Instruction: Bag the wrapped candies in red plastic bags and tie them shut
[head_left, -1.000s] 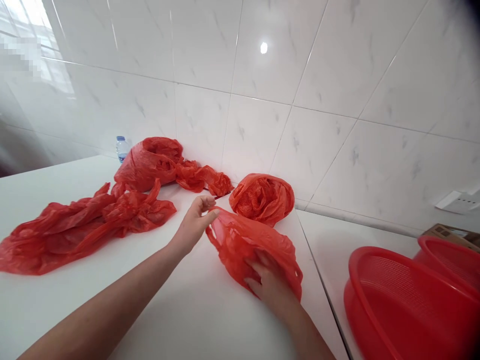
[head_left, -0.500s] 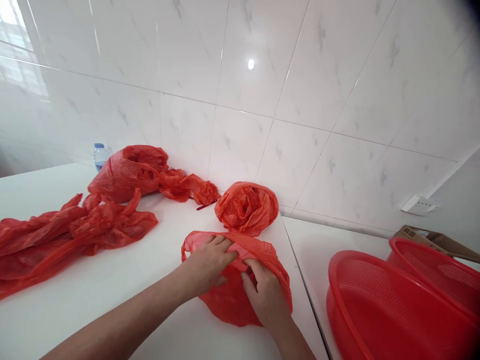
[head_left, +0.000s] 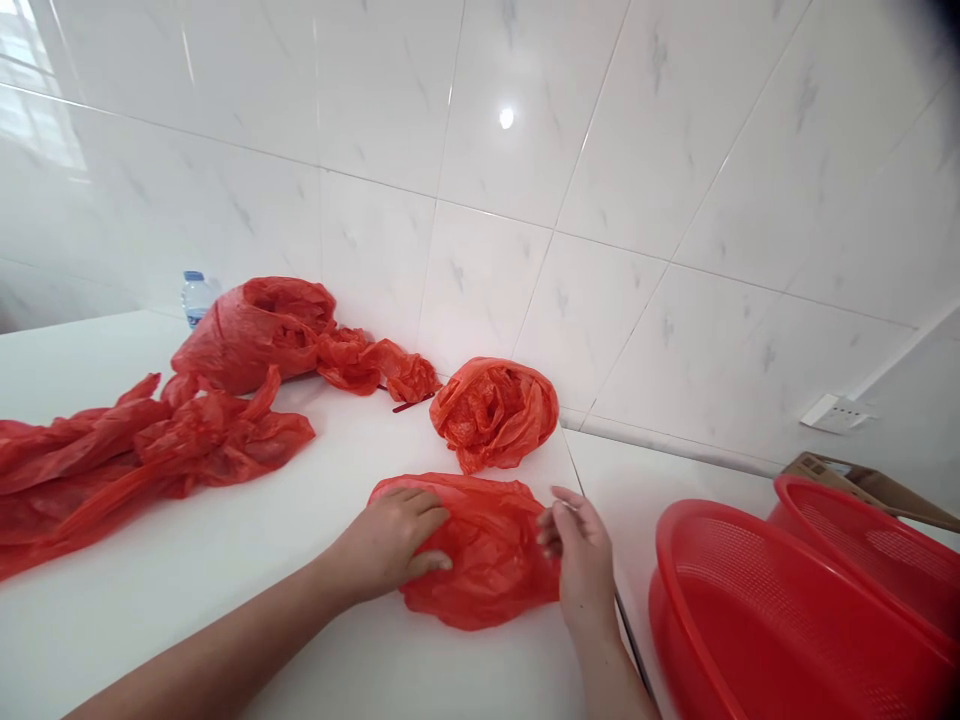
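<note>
In the head view, a crumpled red plastic bag (head_left: 491,545) lies on the white tabletop in front of me. My left hand (head_left: 397,540) is on its left part, fingers curled over the film and thumb held apart. At the bag's right edge is my right hand (head_left: 583,560), with bent fingers against the plastic; their tips are partly blurred. Just behind, a bundled red plastic bag (head_left: 495,412) sits near the wall.
Another full-looking red bag (head_left: 251,335) and long crumpled red plastic (head_left: 150,450) lie to the left. A water bottle (head_left: 195,298) stands behind them. Red perforated baskets (head_left: 694,600) are at right, beside a cardboard box (head_left: 870,485). A tiled wall (head_left: 375,230) borders the table.
My hands have moved apart, the right one going rightwards to the bag's right edge. The bag has spread wider and flatter, with more of its crumpled middle showing.
</note>
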